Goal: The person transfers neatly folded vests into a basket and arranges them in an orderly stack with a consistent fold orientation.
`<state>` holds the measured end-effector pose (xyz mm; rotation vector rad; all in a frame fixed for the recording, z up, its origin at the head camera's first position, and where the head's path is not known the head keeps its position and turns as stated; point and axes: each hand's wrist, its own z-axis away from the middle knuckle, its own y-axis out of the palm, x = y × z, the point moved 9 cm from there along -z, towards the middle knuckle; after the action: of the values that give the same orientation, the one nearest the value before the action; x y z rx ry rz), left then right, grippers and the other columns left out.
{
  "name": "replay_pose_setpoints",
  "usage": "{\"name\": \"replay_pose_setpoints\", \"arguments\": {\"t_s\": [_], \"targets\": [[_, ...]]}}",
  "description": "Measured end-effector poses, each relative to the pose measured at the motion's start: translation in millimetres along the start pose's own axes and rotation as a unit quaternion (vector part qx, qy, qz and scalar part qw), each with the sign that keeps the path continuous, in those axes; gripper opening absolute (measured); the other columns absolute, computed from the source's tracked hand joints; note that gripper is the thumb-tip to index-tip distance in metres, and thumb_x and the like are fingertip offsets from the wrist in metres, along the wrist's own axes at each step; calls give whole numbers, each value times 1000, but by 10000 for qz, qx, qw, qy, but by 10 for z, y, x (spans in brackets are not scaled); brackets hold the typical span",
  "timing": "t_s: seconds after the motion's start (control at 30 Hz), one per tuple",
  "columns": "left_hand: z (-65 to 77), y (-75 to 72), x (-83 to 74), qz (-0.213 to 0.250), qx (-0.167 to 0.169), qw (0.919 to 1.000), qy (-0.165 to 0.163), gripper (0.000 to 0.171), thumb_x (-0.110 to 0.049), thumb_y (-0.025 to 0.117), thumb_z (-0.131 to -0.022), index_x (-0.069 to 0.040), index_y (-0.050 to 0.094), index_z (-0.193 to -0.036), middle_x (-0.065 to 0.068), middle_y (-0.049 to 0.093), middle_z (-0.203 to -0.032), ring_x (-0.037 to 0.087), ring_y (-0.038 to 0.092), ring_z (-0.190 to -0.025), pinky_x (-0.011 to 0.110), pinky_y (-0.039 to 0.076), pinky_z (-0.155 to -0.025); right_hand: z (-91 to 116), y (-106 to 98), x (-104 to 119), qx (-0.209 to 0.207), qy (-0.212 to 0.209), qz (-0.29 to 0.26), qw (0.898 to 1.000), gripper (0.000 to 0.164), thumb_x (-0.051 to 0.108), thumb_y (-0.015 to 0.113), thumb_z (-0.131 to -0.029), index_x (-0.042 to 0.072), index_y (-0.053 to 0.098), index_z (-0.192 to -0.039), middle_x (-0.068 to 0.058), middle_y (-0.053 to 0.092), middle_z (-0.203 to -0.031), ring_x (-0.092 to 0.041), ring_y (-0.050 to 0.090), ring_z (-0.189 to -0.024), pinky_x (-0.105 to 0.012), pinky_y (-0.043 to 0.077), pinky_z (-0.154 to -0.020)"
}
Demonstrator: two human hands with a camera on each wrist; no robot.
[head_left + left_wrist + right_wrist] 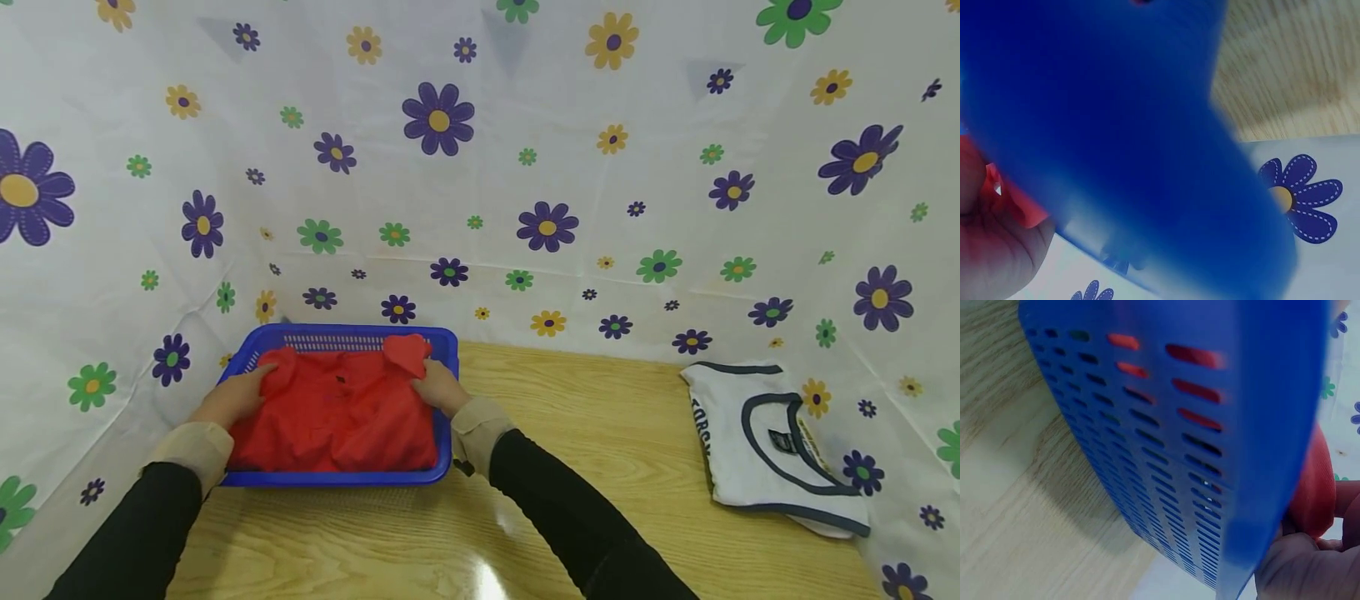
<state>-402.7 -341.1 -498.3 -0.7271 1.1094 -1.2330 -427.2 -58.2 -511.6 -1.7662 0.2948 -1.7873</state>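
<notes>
A red garment (337,417) lies spread inside a blue plastic basket (337,479) at the left of the table, filling most of it. My left hand (236,398) reaches over the basket's left side and grips the garment near its upper left corner. At the upper right corner, my right hand (442,386) pinches a raised fold of the cloth. In the right wrist view, thumb and fingers close on the red fabric (1313,487) just past the slotted basket wall. The blurred basket rim covers much of the left wrist view, with red cloth (1019,203) against the left hand.
A folded white shirt (772,450) with dark trim lies at the right end of the wooden table (585,433). Behind and on both sides hangs a white flowered sheet (495,183), close to the basket's back edge.
</notes>
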Motion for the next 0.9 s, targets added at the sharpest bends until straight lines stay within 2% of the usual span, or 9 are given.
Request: {"name": "replay_pose_setpoints", "arguments": {"t_s": [0.1, 0.17, 0.23, 0.33, 0.43, 0.5, 0.6, 0.7, 0.9], "targets": [[2, 16, 8, 19, 59, 9999, -81, 62, -6, 47, -90, 3, 19, -145, 41, 42, -128, 57, 44, -116, 65, 38, -92, -137, 52, -99, -1, -103, 621, 9980, 16, 7, 56, -82, 4, 60, -97, -4, 62, -83, -16, 56, -70, -27, 47, -63], [28, 26, 6, 72, 103, 9998, -153, 64, -6, 47, -90, 0, 16, -146, 41, 43, -126, 54, 48, -109, 64, 41, -89, -166, 60, -128, 175, -7, 615, 9980, 23, 5, 60, -78, 2, 59, -101, -7, 64, -88, -18, 57, -73, -28, 48, -65], [54, 38, 1, 100, 107, 9997, -190, 66, -5, 46, -90, -1, 14, -147, 39, 48, -120, 48, 53, -99, 60, 44, -84, 40, -30, 56, 368, 379, 695, 9962, 45, 2, 64, -76, -3, 51, -119, -14, 64, -102, -23, 59, -82, -33, 50, -72], [90, 53, -20, 56, 19, 9999, -152, 66, -3, 44, -91, -3, 12, -148, 33, 54, -108, 38, 54, -87, 54, 47, -77, 247, -97, 230, 363, 429, 667, 9962, 76, 1, 66, -75, -5, 27, -140, -21, 63, -108, -25, 60, -84, -32, 49, -72], [87, 78, -28, 35, -126, 9999, -31, 67, -3, 43, -92, -4, 8, -149, 31, 56, -102, 36, 55, -83, 51, 48, -73, 352, -111, 328, 384, 321, 827, 9953, 94, 2, 69, -76, 0, 8, -148, -23, 65, -103, -26, 61, -81, -30, 48, -68], [81, 89, -21, 87, -221, 9997, 0, 69, -4, 42, -93, -8, 4, -150, 37, 52, -109, 45, 56, -90, 55, 49, -75, 369, -97, 354, 442, 256, 989, 9938, 99, 5, 72, -76, 3, 6, -149, -24, 66, -102, -27, 63, -84, -30, 49, -70], [67, 88, 0, 142, -393, 9991, 63, 74, -6, 45, -93, -15, 0, -151, 45, 37, -122, 55, 53, -96, 63, 47, -76, 363, -63, 358, 546, 239, 1200, 9910, 98, 10, 75, -77, 6, 9, -150, -24, 63, -113, -29, 62, -101, -33, 50, -82], [72, 80, 6, 215, -536, 9982, 157, 73, -5, 45, -92, -21, 5, -151, 46, 23, -130, 60, 49, -100, 68, 45, -77, 362, -29, 343, 716, 294, 1302, 9885, 93, 12, 74, -79, 7, 15, -150, -24, 56, -127, -32, 54, -119, -37, 47, -96], [125, 86, 8, 213, -585, 9978, 235, 58, -5, 43, -92, -12, 27, -147, 39, 8, -143, 65, 33, -117, 73, 36, -87, 359, 8, 330, 886, 311, 1420, 9854, 89, 14, 74, -79, 6, 20, -149, -24, 50, -135, -34, 45, -129, -40, 41, -105]]}}
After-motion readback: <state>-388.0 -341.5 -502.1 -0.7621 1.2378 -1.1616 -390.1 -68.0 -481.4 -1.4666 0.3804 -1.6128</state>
